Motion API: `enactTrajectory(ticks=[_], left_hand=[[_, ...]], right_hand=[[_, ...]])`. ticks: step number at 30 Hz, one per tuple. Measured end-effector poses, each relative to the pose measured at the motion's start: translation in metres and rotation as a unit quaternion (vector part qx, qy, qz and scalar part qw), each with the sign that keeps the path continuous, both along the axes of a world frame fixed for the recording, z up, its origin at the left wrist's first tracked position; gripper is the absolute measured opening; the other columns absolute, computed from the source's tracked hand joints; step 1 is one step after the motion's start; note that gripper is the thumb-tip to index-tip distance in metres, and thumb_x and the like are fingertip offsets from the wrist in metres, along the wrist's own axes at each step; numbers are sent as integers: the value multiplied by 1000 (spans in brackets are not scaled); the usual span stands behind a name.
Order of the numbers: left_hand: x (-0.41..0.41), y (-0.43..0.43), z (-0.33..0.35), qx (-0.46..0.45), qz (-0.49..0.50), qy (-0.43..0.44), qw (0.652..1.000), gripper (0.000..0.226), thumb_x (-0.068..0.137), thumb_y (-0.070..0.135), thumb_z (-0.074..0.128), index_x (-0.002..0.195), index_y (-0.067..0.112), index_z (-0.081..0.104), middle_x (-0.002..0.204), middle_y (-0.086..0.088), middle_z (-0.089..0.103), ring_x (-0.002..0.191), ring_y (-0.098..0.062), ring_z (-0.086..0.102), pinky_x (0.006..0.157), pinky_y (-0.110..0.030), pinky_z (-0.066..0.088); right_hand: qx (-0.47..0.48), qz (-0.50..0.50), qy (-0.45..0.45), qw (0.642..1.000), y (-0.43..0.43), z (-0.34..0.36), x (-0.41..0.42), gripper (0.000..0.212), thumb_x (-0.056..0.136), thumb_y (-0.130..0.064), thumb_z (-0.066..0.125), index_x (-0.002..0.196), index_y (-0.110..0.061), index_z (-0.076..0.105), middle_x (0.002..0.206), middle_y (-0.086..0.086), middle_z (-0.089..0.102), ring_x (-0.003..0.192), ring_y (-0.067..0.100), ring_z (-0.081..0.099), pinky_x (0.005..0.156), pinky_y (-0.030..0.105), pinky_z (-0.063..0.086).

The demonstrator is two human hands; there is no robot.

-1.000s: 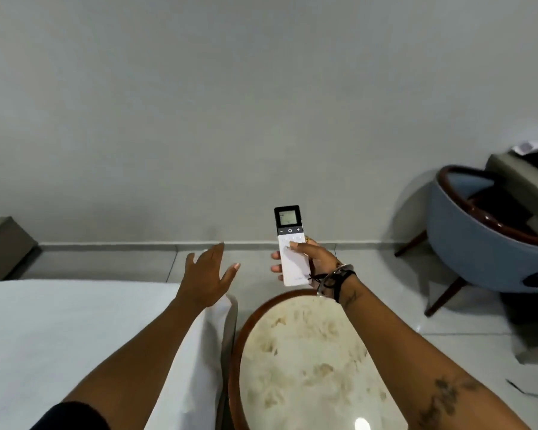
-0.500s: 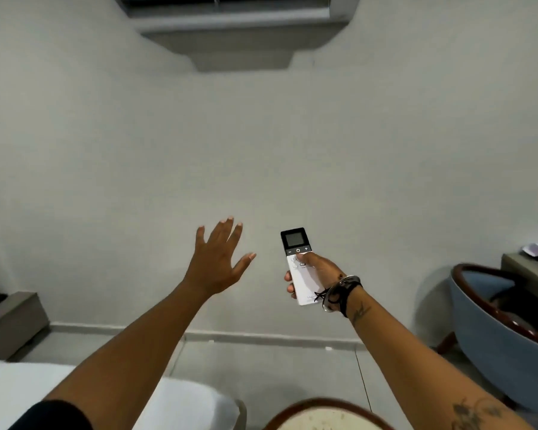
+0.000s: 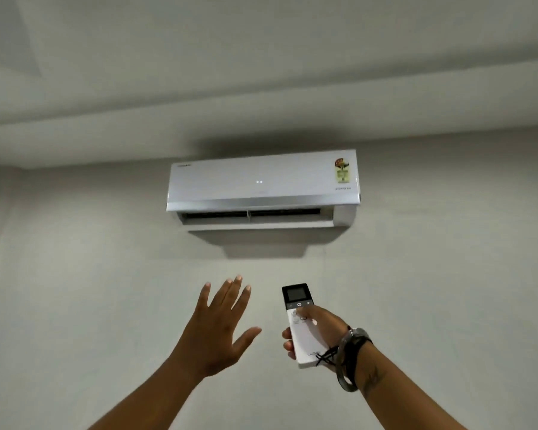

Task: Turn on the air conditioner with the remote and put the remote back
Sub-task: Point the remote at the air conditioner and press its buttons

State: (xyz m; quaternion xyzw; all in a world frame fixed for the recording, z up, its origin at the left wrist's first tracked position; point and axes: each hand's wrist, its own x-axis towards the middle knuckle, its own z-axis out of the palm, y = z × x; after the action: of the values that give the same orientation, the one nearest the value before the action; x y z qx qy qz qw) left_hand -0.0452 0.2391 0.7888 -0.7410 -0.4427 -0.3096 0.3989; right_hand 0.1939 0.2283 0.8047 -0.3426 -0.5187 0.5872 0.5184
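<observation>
1. One remote [image 3: 302, 324], white with a dark screen end, is the thing to watch; it sits below the air conditioner [image 3: 263, 189] and a little to its right, tilted up with the screen end toward the unit.
2. Holding it is the right hand [image 3: 316, 333]: fingers wrapped behind the body, thumb lying across the front just under the power symbol, so the hand is clamped on the remote.
3. Beside the remote, the left hand [image 3: 218, 330] is raised with fingers spread apart and holds nothing.
4. Above both hands, the air conditioner is mounted high on the wall [image 3: 75, 290]; two small lights glow on its front panel and the slot beneath looks partly open, which suggests it may already be responding, though I cannot be sure.
5. To do this step well, I would keep the screen end aimed squarely at the unit, press the power button once and firmly, and avoid a second press that could switch it off again.
6. Wait for the flap or lights to confirm before lowering the remote to return it.
</observation>
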Motion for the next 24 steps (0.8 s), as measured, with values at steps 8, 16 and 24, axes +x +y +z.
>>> enactTrajectory(ticks=[8,16,24], left_hand=[[10,-15,59,47,-2,-43,998,79,92,68,15,154,19,19,163,-7,15,149,-23,16,120,-51,5],[-4,-17,74,33,24,-62,997,81,91,70,12,154,21,13,164,-6,10,150,-21,10,121,-50,3],[-4,-19,80,41,20,-74,996,85,88,72,6,155,19,12,164,-8,11,150,-23,10,121,-51,3]], right_hand=[[34,14,19,999,-27,79,-18,27,93,-20,46,106,4,50,79,24,64,56,33,65,57,36,56],[33,13,24,999,-40,103,-25,31,96,-18,41,114,5,47,84,25,62,63,34,61,63,39,52],[40,17,6,999,-43,103,-29,27,96,-17,42,112,5,47,82,24,60,63,34,60,64,39,52]])
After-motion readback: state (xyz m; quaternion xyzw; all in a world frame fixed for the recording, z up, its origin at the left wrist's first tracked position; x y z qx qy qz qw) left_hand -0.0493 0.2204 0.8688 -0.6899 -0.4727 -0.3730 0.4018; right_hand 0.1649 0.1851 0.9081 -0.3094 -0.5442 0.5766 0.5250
